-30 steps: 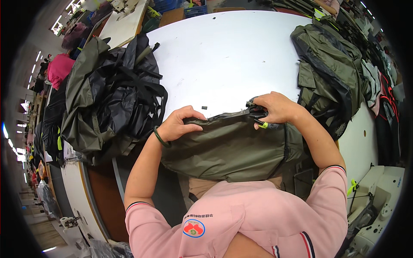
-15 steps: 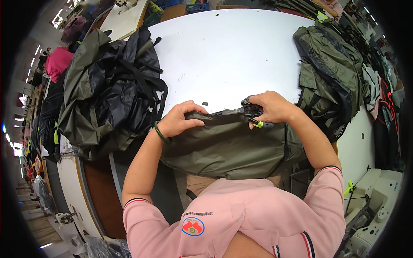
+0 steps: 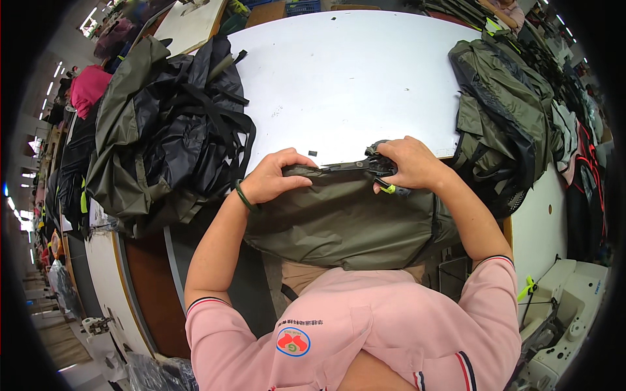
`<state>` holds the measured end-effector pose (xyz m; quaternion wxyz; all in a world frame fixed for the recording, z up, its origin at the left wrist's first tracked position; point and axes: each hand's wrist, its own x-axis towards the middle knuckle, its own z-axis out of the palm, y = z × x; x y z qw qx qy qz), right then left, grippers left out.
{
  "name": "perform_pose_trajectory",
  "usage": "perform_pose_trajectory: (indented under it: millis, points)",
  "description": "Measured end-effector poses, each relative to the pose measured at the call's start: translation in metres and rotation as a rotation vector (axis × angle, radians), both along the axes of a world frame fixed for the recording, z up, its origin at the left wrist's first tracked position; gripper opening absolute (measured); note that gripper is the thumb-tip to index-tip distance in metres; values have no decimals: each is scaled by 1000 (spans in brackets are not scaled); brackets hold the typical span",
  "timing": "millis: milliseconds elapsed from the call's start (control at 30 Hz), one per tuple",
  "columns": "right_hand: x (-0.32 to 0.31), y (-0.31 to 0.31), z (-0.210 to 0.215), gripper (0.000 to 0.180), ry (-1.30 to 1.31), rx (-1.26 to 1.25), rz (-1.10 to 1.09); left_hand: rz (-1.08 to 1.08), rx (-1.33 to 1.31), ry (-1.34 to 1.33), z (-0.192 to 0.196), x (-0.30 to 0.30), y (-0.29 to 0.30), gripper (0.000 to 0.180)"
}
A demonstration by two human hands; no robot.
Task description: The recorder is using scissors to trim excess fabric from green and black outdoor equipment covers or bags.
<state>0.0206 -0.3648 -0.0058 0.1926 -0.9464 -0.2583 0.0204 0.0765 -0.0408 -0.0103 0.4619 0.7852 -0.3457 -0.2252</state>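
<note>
An olive-green fabric bag (image 3: pixel 345 218) lies across my lap against the near edge of the white table (image 3: pixel 352 85). My left hand (image 3: pixel 277 176), with a dark green bangle at the wrist, pinches the bag's upper edge at the left. My right hand (image 3: pixel 407 163) grips the top right of the bag at its black zipper and strap end, where a small yellow-green tab (image 3: pixel 389 189) pokes out below the fingers. A dark zipper line (image 3: pixel 345 166) runs between the two hands.
A heap of black and olive bags (image 3: pixel 163 124) covers the table's left side. Another pile of olive bags (image 3: pixel 502 111) sits at the right. A white sewing machine (image 3: pixel 574 306) stands at the lower right. More fabric and workstations line the far left.
Both hands stay on the bag's top edge. My right hand has shifted slightly along the zipper end, and the bag sits a little flatter.
</note>
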Motion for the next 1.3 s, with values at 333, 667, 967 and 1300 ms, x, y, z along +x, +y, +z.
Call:
perform_pose_trajectory:
  millis: [333, 667, 967, 1300]
  points:
    - [-1, 5, -4, 54, 21, 30, -27, 12, -3, 36, 1, -2, 1, 28]
    - [-8, 10, -1, 56, 80, 4, -157, 31, -30, 66, -2, -3, 1, 30]
    - [-9, 17, 3, 60, 67, -25, -102, 50, -10, 86, 1, -5, -1, 30]
    - [-12, 3, 6, 61, 18, -63, -114, 116, -89, 218, -6, -8, 2, 30]
